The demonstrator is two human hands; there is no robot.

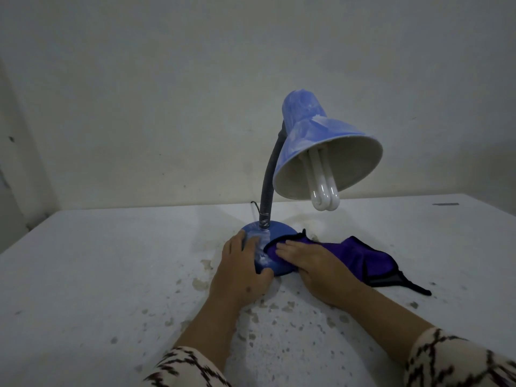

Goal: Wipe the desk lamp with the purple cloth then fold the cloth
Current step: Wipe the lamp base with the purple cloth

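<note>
Lamp: a blue desk lamp [321,152] stands upright on a white table [97,275], towards the back and near the middle; its dark flexible neck [269,174] curves up from the base and carries the shade to the right
Shade: blue with pale dusty smears; its open mouth tilts down and towards the camera; a white folded-tube bulb [321,188] sticks out past the rim
Base: a round blue dome [268,247], streaked pale on the left; a thin dark cord [59,205] leaves behind it
Left hand: the left hand [241,270] rests on the left side of the base; fingers lie over the dome and the thumb curls against its near edge, so it holds the base
Right hand: the right hand [312,265] lies flat on the cloth; fingers are straight, close together and pressed down over the right part of the base
Cloth: the purple cloth [371,261], dark-edged, lies partly on the base under the right hand; the rest trails right across the table in rumpled folds; it seems to end in a thin dark tail, though the dim light makes that hard to read
Table: speckled with brownish stains near the hands and in front of them
Sleeves: patterned cream and dark sleeves [460,358] show at the bottom edge
</note>
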